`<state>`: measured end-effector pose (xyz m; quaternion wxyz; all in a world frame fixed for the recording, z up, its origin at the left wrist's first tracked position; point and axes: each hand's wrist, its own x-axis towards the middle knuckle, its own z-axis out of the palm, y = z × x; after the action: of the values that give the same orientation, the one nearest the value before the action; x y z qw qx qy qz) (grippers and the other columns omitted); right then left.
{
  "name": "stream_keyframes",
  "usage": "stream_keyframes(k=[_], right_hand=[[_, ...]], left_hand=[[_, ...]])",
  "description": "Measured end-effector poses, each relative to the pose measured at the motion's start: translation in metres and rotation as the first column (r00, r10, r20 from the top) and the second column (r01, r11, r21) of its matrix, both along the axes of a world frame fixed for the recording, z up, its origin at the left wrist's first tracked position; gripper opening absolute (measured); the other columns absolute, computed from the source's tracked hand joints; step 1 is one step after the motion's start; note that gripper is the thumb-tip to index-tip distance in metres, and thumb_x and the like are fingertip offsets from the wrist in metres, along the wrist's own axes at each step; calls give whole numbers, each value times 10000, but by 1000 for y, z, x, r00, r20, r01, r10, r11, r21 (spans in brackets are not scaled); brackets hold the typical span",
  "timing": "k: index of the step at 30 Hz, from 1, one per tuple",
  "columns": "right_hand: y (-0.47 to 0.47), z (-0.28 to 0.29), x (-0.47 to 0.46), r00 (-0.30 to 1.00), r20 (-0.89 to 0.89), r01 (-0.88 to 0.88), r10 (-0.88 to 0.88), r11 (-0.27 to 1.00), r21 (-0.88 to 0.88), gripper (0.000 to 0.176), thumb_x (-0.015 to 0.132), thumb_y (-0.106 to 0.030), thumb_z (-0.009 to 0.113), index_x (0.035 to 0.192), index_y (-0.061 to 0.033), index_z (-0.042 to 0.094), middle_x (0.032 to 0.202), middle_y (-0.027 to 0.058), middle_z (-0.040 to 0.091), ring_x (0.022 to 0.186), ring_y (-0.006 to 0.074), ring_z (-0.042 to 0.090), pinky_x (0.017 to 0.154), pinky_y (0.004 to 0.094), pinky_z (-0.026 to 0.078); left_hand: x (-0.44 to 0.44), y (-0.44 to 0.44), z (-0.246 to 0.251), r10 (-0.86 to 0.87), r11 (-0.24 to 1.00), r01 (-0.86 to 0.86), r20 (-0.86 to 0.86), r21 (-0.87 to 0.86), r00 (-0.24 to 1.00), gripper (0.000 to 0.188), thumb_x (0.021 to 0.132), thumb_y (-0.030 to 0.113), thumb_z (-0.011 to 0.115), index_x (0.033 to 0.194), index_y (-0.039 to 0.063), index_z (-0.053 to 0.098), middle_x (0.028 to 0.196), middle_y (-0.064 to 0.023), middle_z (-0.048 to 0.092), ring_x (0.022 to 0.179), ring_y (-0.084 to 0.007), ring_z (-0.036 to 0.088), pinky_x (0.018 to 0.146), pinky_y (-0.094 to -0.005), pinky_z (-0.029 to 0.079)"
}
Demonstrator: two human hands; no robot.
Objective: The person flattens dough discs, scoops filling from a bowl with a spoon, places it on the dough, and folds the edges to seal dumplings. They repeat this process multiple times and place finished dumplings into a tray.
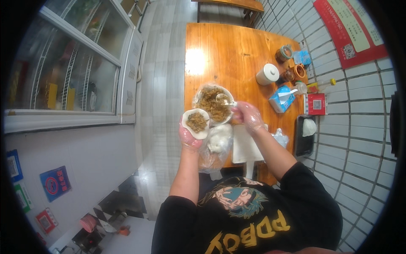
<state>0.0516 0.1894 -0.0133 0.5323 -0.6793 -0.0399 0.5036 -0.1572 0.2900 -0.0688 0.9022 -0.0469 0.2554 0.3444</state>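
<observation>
My left hand point(189, 136), in a clear plastic glove, holds up a round dough wrapper point(205, 130) with a heap of brown, crumbly filling point(196, 122) on it. Just beyond it on the table stands a white bowl point(232, 92) with more of the filling and plastic film around its rim. My right hand point(249, 116), gloved the same way, grips the handle of a metal spoon point(224, 99), whose bowl is over the filling. Below the bowl lies white dough point(216, 139) in a clear plastic bag. A white board point(245, 146) is beside the bag, partly under my right forearm.
The wooden table point(228, 50) meets a tiled wall on the right. Near that wall stand a white lidded canister point(268, 74), a tissue box point(280, 103), jars, a bottle and a black tray point(299, 149) holding something white. A glass-doored cabinet point(127, 79) is at the left.
</observation>
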Motion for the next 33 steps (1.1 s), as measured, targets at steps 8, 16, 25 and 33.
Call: stream_keyframes(k=[8,16,25,33], right_hand=[[-19,62,-44,894,393,-312,215,928,202,330,1034,-181,594,1282,34,626,968,107,755,709,93,659,615,244,535],[-29,48,-45,808,586,-280,69,919,278,295,1027,-149,597,1247,39,654,949,112,772,705,113,683,636,263,551],[9,38,-34,166,960,-506,227,855,-114,492,1029,-306,509,1411,3,537,1451,213,539,1351,352,512,1145,465,373],[28,98,-70,-88,986,-629,141,759,-165,524,960,-339,603,1372,-17,576,1419,185,578,1392,357,469,1219,512,222]], left_hand=[[37,5,13,25,998,-16,133,-68,991,459,1029,412,413,1171,43,645,1139,-130,694,1063,-305,659,927,-457,549],[39,-1,27,14,1000,-13,178,-10,984,403,1051,362,440,1212,44,627,1165,-117,690,1085,-282,662,937,-452,560],[31,-12,46,-14,999,4,198,53,980,435,1055,361,441,1316,38,571,1256,-126,650,1163,-304,628,1006,-476,526],[25,-15,93,44,998,-52,282,22,958,368,1050,289,410,1228,52,628,1202,-115,671,1143,-293,636,991,-399,536]])
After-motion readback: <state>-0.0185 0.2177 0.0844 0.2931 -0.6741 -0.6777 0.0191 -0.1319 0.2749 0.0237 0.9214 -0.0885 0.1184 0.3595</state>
